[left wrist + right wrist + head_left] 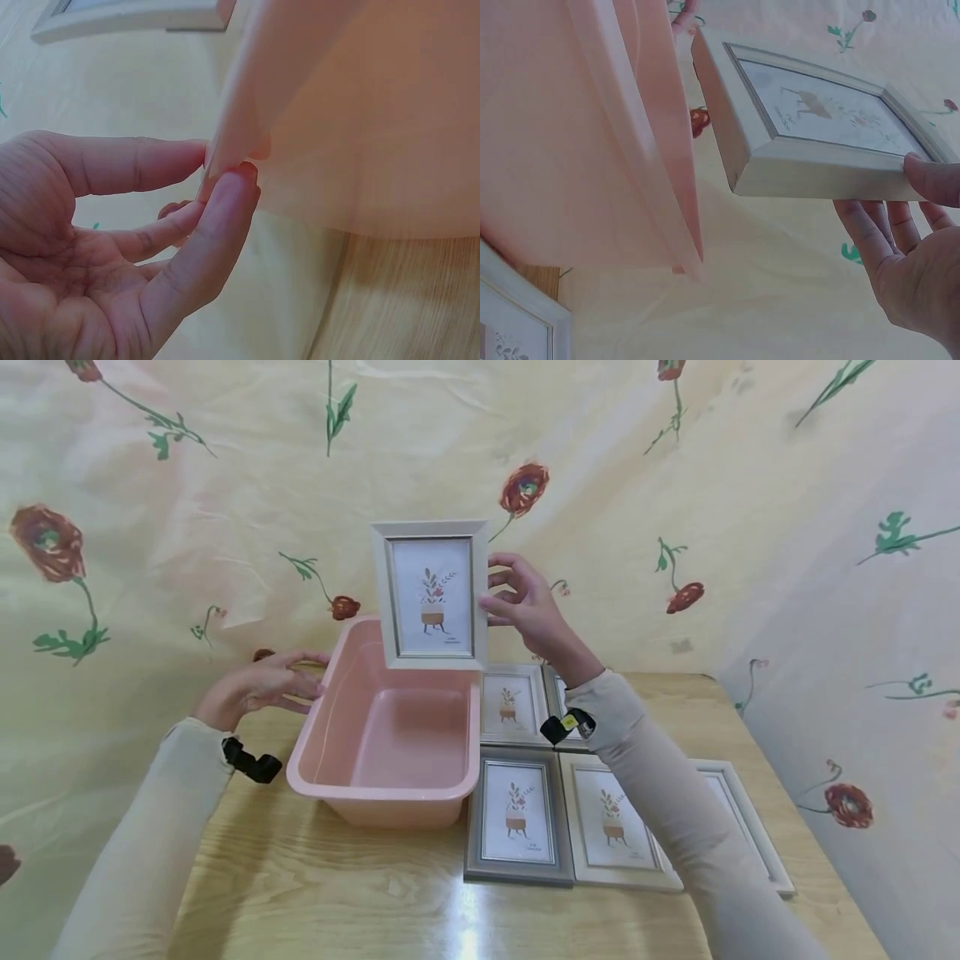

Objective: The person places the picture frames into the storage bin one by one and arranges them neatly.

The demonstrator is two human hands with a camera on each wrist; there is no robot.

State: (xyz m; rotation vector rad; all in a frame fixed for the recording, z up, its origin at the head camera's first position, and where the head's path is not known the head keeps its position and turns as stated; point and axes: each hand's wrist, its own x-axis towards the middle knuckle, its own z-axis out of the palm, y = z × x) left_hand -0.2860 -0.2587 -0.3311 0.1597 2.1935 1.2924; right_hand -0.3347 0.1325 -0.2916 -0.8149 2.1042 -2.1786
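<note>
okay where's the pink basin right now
In the head view, the pink basin is left of the frames lying on the table, with the left hand pinching its left side.

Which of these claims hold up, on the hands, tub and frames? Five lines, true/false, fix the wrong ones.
1. The right hand holds up a light picture frame. True.
2. Both hands grip that frame. False: the left hand pinches the rim of the pink tub.
3. In the head view, a gray frame lies on the wooden table, right of the tub. True.
4. The tub is full of frames. False: no frame shows lying inside it.
5. The held frame's picture faces away from the head camera. False: it faces that camera.
</note>
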